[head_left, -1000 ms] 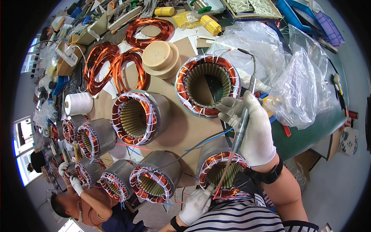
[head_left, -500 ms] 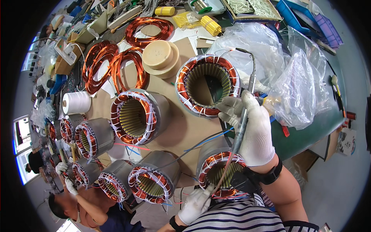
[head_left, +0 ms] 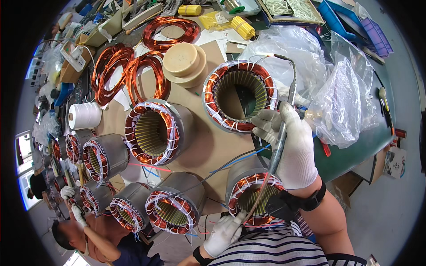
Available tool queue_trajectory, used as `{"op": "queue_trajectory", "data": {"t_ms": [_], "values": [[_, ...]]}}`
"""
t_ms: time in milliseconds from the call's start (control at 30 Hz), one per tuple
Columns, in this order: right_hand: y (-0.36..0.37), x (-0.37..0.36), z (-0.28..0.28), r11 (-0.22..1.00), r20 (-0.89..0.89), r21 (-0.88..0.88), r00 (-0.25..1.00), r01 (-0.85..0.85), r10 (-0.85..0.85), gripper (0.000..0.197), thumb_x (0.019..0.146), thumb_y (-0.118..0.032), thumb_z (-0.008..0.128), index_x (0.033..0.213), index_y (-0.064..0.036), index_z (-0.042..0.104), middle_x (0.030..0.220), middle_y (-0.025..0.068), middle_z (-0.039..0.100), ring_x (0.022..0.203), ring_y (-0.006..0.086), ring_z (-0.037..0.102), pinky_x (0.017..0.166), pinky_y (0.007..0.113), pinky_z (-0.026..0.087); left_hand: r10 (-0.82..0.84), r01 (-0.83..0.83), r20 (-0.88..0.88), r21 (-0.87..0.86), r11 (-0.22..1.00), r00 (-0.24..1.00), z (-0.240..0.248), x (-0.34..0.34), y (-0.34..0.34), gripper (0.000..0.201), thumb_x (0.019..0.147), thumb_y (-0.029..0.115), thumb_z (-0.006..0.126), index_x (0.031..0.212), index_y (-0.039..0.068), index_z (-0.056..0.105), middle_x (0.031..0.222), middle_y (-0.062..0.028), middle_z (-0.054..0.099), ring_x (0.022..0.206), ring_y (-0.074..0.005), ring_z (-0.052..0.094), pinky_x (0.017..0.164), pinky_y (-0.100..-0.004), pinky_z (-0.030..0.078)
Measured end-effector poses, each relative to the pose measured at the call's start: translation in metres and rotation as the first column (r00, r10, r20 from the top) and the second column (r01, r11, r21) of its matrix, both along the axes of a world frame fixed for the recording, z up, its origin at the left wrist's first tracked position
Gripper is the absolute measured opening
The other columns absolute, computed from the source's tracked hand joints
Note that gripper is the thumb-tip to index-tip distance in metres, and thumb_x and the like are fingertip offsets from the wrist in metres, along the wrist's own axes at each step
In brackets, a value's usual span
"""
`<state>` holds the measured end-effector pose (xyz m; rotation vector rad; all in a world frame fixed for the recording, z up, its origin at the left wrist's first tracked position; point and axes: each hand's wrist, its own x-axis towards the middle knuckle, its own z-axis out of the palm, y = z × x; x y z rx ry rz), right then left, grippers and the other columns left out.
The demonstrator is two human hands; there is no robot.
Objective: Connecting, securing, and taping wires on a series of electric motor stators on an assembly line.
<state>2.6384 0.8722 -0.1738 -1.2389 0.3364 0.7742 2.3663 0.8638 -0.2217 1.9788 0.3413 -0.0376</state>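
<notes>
My right hand (head_left: 296, 148), in a white glove, is closed around a slim metal torch (head_left: 279, 144) with a thin bent neck. The neck's tip lies by the upper right rim of a motor stator (head_left: 271, 91) wound with copper and laced in white. From the torch's lower end a reddish hose-like length (head_left: 257, 199) runs down across a nearer stator (head_left: 236, 188), partly hidden by my right wrist. My left hand (head_left: 223, 235), also gloved, is closed at this stator's lower left edge, by the hose's end and thin wire leads. What its fingertips pinch is hidden.
Several wound stators (head_left: 153, 133) stand at left and near. Copper wire coils (head_left: 171, 33), a cream spool (head_left: 182, 60) and a white thread cone (head_left: 85, 116) lie beyond. Clear plastic bags (head_left: 344, 102) cover the right. Another person's gloved hands (head_left: 67, 193) work at far left.
The view has shifted slightly, so the left-hand stators and coils sit a little further left. Both my hands keep nearly the same pose, the torch still in my right.
</notes>
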Motion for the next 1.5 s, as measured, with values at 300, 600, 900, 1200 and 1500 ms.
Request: {"op": "queue_trajectory", "data": {"t_ms": [300, 600, 900, 1200, 1500], "values": [[0.001, 0.001, -0.003, 1.000, 0.007, -0.003, 1.000, 0.026, -0.026, 0.033, 0.091, -0.029, 0.051, 0.075, 0.0001, 0.053, 0.089, 0.0137, 0.062, 0.086, 0.0228, 0.064, 0.070, 0.032, 0.050, 0.002, -0.002, 0.018, 0.003, 1.000, 1.000, -0.002, 0.001, 0.000, 0.055, 0.073, -0.004, 0.058, 0.127, -0.003, 0.045, 0.067, -0.0113, 0.048, 0.062, -0.0291, 0.051, 0.058, -0.0376, 0.042], [-0.013, 0.002, -0.001, 0.984, -0.023, 0.161, 0.996, 0.083, -0.080, 0.033, 0.093, -0.029, 0.047, 0.078, 0.0003, 0.053, 0.091, 0.0154, 0.060, 0.087, 0.0251, 0.062, 0.073, 0.035, 0.050, 0.014, -0.014, 0.012, 0.017, 1.000, 1.000, 0.004, 0.004, 0.000, 0.051, 0.075, -0.003, 0.058, 0.125, -0.003, 0.046, 0.070, -0.0128, 0.051, 0.065, -0.0302, 0.052, 0.061, -0.0384, 0.043], [-0.055, 0.006, 0.025, 0.958, -0.119, 0.281, 0.993, 0.055, -0.022, 0.037, 0.091, -0.034, 0.052, 0.106, -0.0002, 0.052, 0.088, 0.0120, 0.058, 0.078, 0.0192, 0.057, 0.063, 0.029, 0.045, 0.065, -0.060, -0.055, 0.084, 0.995, 0.996, 0.020, 0.002, -0.010, 0.048, 0.077, 0.000, 0.058, 0.123, -0.005, 0.045, 0.083, -0.0170, 0.059, 0.073, -0.0326, 0.058, 0.069, -0.0384, 0.047], [-0.115, -0.012, 0.060, 0.923, -0.119, 0.386, 0.992, 0.002, 0.048, 0.038, 0.095, -0.034, 0.048, 0.113, -0.0013, 0.050, 0.083, 0.0080, 0.055, 0.068, 0.0140, 0.050, 0.057, 0.025, 0.040, 0.339, -0.340, -0.029, -0.020, 0.940, 0.940, 0.057, -0.024, -0.073, 0.031, 0.081, 0.004, 0.055, 0.111, -0.002, 0.057, 0.073, -0.0120, 0.059, 0.065, -0.0265, 0.058, 0.061, -0.0340, 0.046], [-0.158, -0.034, 0.066, 0.949, -0.164, 0.314, 0.986, 0.024, 0.029, 0.031, 0.095, -0.028, 0.048, 0.113, -0.0017, 0.049, 0.084, 0.0088, 0.055, 0.066, 0.0116, 0.048, 0.051, 0.021, 0.040, 0.300, -0.294, -0.014, 0.158, 0.943, 0.954, 0.064, -0.058, -0.125, 0.022, 0.081, 0.010, 0.057, 0.101, 0.000, 0.060, 0.083, -0.0149, 0.061, 0.076, -0.0289, 0.061, 0.067, -0.0349, 0.048]]}}
